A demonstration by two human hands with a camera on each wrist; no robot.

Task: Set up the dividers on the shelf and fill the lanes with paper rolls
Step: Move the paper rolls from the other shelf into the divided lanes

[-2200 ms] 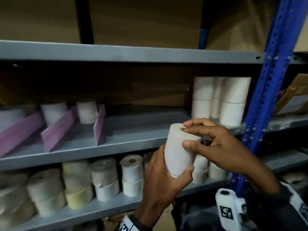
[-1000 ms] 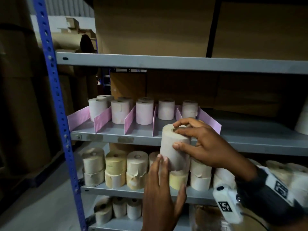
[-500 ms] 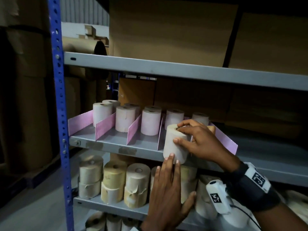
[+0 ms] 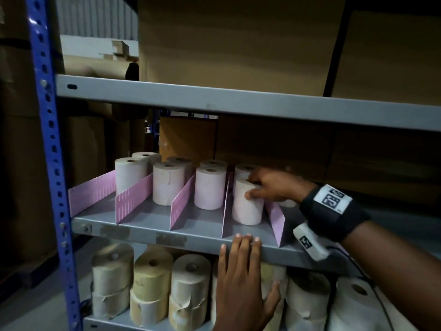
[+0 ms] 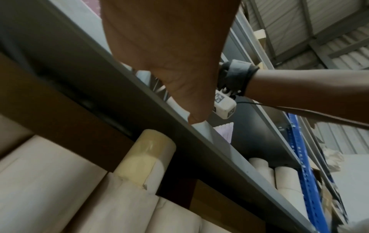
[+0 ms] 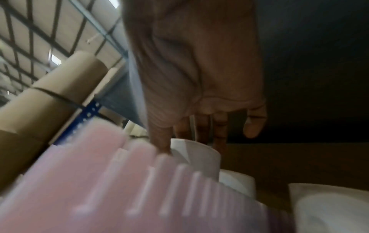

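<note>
Here the right hand (image 4: 274,185) curls its fingers and thumb round the top of a paper roll (image 4: 247,204) that stands upright on the grey shelf (image 4: 148,218), in the lane between two pink dividers (image 4: 225,206), with another roll just behind it. The left hand (image 4: 241,283) lies flat with straight fingers, holding nothing, fingertips touching the shelf's front edge below that lane.
</note>
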